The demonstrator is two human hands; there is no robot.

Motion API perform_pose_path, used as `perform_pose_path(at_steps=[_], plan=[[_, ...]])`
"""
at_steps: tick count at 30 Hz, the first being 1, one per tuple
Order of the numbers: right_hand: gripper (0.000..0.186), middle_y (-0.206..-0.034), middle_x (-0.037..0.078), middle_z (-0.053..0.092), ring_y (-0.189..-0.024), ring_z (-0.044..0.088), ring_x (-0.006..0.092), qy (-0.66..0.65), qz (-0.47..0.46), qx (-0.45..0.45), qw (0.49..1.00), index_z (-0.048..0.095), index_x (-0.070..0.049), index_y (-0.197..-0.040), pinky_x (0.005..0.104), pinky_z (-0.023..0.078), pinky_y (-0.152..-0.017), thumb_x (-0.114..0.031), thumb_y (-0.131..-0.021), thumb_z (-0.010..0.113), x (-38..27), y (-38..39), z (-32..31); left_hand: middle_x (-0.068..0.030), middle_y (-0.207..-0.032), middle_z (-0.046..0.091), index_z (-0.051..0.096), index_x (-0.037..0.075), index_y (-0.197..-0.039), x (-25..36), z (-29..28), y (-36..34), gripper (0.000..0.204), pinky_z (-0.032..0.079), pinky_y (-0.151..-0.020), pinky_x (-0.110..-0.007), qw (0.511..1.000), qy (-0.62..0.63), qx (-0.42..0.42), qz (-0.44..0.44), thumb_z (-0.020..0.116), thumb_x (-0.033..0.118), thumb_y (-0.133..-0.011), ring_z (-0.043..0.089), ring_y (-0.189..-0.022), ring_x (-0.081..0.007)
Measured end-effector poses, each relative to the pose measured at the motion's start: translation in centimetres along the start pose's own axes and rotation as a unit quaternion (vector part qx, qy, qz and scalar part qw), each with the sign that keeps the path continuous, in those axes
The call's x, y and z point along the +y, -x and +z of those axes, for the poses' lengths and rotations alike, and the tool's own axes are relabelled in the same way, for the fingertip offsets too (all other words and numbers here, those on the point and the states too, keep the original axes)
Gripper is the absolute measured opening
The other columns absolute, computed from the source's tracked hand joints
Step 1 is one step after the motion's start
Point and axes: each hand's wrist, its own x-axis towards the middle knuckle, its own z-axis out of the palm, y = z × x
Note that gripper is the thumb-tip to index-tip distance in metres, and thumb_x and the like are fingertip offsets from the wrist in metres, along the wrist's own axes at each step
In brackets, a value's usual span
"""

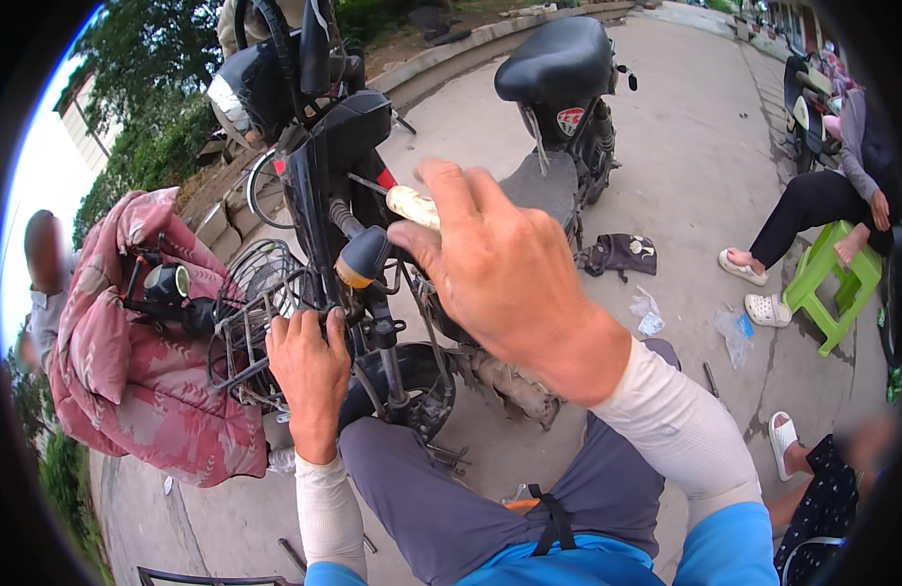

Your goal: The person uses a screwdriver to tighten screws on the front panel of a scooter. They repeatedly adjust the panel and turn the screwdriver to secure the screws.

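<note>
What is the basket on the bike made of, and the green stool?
The basket looks like thin metal wire, dark and dull: you see open bars with gaps between. The green stool looks like plastic, smooth, one even bright colour, though that's a guess from its look.

The wire basket (251, 322), padded pink cover (128, 371) and front wheel (412, 381) crowd the left hand (309, 376); open concrete ground (685, 176) lies to the right
</note>
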Motion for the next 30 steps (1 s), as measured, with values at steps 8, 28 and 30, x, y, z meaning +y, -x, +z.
perform_pose_path(at_steps=[8, 28, 30], plan=[[0.051, -0.128, 0.024, 0.054, -0.096, 0.068, 0.0469, 0.03, -0.002, -0.042, 0.999, 0.049, -0.002, -0.146, 0.0519, 0.058, -0.084, -0.002, -0.098, 0.067, 1.1, -0.1, 0.3, -0.0156, -0.09, 0.068, 0.071, 0.0, -0.093, 0.3, 0.5, -0.2, 0.032, 0.045, -0.084, -0.048, 1.0, -0.004, -0.005, -0.003, 0.069, 0.029, -0.106, 0.059, -0.092, -0.0367], [0.047, -0.112, 0.021, 0.056, -0.098, 0.074, 0.0434, 0.052, -0.059, 0.021, 0.997, 0.048, -0.003, -0.139, 0.047, 0.061, -0.073, -0.007, -0.097, 0.069, 1.1, 1.0, 1.6, -0.0156, -0.091, 0.067, 0.068, 0.0, -0.089, 0.4, 0.3, 0.1, 0.031, 0.045, -0.085, -0.048, 1.0, -0.006, 0.001, 0.0, 0.072, 0.027, -0.104, 0.059, -0.093, -0.0364], [0.039, -0.119, 0.023, 0.055, -0.098, 0.074, 0.0406, -0.007, -0.012, 0.029, 0.999, 0.051, 0.001, -0.135, 0.0433, 0.062, -0.07, -0.007, -0.101, 0.068, 0.6, 0.7, 0.7, -0.0156, -0.091, 0.067, 0.069, 0.0, -0.089, 0.5, 0.3, 0.1, 0.031, 0.045, -0.085, -0.048, 1.0, -0.001, 0.007, 0.005, 0.072, 0.027, -0.104, 0.059, -0.094, -0.0364]])
